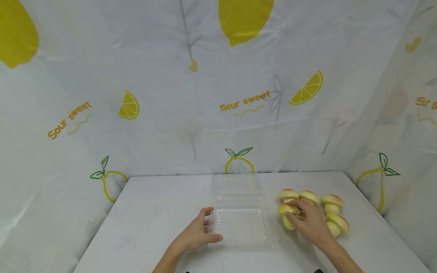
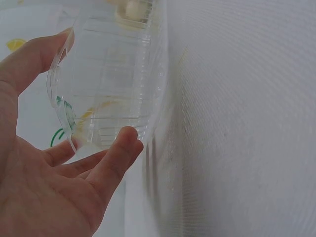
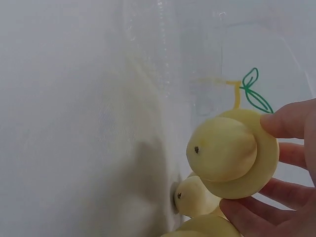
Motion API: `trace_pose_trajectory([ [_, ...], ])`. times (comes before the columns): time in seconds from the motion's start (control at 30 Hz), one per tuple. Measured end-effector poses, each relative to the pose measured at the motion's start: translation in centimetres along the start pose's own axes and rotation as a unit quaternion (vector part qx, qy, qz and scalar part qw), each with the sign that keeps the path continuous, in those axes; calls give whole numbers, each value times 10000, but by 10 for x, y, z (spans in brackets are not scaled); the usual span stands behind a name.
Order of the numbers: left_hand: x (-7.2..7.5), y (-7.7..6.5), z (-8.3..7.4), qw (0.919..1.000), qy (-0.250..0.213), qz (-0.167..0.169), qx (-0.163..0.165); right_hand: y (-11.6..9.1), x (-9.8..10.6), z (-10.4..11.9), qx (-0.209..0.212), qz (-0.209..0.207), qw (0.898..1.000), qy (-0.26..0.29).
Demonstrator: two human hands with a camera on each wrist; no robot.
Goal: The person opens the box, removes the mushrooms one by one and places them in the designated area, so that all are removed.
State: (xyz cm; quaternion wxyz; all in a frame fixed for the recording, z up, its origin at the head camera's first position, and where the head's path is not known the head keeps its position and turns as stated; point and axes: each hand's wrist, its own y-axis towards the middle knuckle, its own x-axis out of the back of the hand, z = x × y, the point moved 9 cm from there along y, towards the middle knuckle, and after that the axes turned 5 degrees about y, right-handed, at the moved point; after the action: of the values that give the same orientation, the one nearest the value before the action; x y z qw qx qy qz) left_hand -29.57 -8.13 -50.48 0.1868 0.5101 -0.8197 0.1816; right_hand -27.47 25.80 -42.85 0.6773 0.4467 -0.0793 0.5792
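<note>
My right hand grips a toy mushroom by its pale yellow cap, which has a reddish blush on top. In the right wrist view the stem end of this mushroom faces the camera, a small dark spot on it, with thumb and fingers spread round the cap's rim. A clear plastic clamshell box lies with its lid folded back towards the wall. My left hand holds the box's left side, thumb at the near corner and fingers along the far part; the left wrist view shows them spanning its end wall.
Several more mushrooms are grouped at the right of the white table: two behind the held one, including a mushroom, and two farther right, including a mushroom. A lemon-print curtain encloses the table's back and sides.
</note>
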Motion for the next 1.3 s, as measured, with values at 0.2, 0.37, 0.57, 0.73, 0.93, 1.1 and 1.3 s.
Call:
trace_pose_trajectory([
  [0.2, 0, 0, 0, 10000, -23, 4, -9, -4, 0, -5, -162, 26, 9997, -182],
  [0.37, 1, 0, 0, 10000, -56, 23, -27, -8, -7, -12, -447, 282, 9983, -226],
  [0.57, 1, 1, 0, 10000, -24, 28, -71, -11, -15, -16, -624, 499, 9964, -273],
  [0.73, 1, 0, 0, 10000, -22, 9, -71, -13, -19, -20, -782, 672, 9940, -369],
  [0.93, 1, 0, 0, 10000, 16, -6, -63, -12, -17, -18, -772, 637, 9936, -515],
  [1.1, 1, 0, 0, 9999, 70, -15, -71, -11, -15, -14, -772, 650, 9930, -610],
  [1.3, 0, 1, 0, 10000, 52, 6, -63, -13, -11, -9, -743, 569, 9932, -694],
])
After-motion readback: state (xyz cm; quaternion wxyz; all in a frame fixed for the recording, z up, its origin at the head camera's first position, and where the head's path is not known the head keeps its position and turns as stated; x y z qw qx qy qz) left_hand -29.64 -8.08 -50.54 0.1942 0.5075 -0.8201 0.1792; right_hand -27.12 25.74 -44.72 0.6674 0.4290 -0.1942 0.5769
